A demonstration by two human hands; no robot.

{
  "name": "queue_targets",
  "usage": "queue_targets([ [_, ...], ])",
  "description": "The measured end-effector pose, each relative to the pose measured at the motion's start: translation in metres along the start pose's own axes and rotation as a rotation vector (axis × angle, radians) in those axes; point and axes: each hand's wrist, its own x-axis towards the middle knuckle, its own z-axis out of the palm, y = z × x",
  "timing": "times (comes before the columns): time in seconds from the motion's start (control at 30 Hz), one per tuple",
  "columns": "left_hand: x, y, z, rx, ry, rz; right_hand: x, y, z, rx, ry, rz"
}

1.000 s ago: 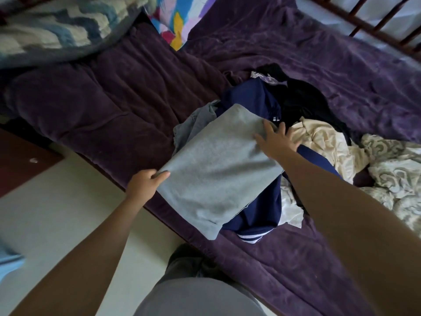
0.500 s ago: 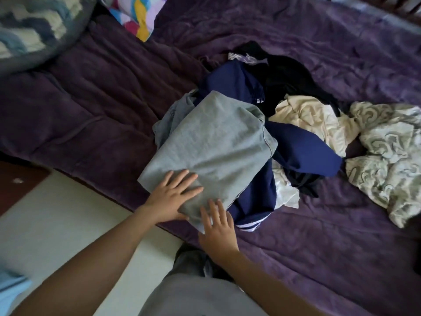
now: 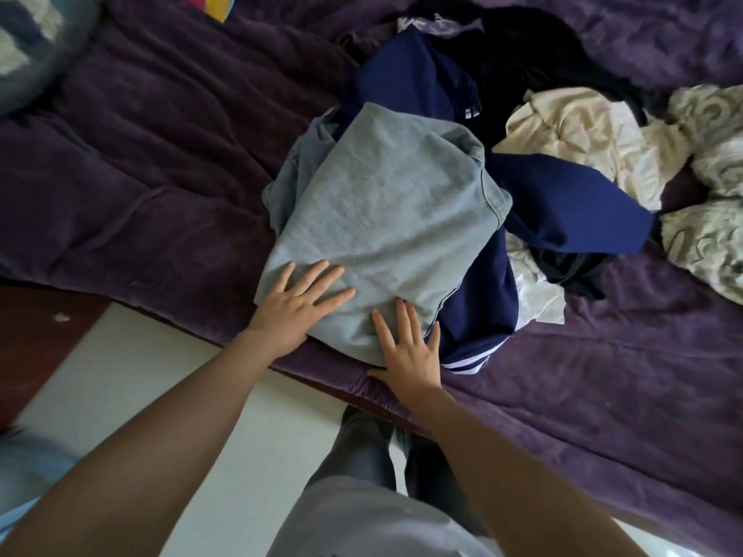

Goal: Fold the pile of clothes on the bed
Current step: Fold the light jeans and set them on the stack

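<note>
both hands (image 3: 295,309) (image 3: 410,351) flat, fingers spread, atop grey garment (image 3: 386,219) (near edge).

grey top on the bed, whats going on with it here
A person stands at the edge of the bed with both hands flat on a grey top, which looks already folded. The left hand presses its near left corner and the right hand its near edge, fingers straight. The grey top lies on a heap of unfolded clothes: a navy garment, a cream garment and a black garment.
</note>
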Motion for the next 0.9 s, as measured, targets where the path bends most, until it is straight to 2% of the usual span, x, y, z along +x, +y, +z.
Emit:
queue_targets([
  [0.1,0.001,0.004,-0.004,-0.036,-0.035,-0.047,-0.005,0.010,-0.006,0.024,0.026,-0.032],
  [0.27,0.009,0.015,-0.012,-0.071,-0.080,-0.119,-0.010,0.030,-0.021,0.106,0.236,-0.139],
  [0.37,0.014,0.027,-0.017,-0.076,-0.056,-0.178,-0.015,0.040,-0.036,0.215,0.292,-0.156],
  [0.5,0.023,0.048,-0.023,-0.116,-0.013,-0.196,-0.030,0.078,-0.074,0.328,0.260,-0.140],
  [0.6,0.041,0.066,-0.031,-0.225,0.035,-0.109,-0.038,0.106,-0.115,0.350,0.236,-0.132],
  [0.7,0.068,0.078,-0.056,-0.364,0.143,-0.041,-0.047,0.130,-0.149,0.407,0.184,0.021],
  [0.77,0.085,0.079,-0.079,-0.469,0.206,-0.057,-0.058,0.138,-0.159,0.331,0.238,0.054],
  [0.8,0.091,0.076,-0.088,-0.511,0.202,-0.061,-0.062,0.137,-0.157,0.176,0.311,0.029],
  [0.83,0.096,0.073,-0.097,-0.552,0.169,-0.063,-0.065,0.134,-0.148,0.018,0.361,-0.002],
  [0.9,0.103,0.067,-0.114,-0.600,0.066,-0.118,-0.065,0.120,-0.126,-0.203,0.348,-0.004],
])
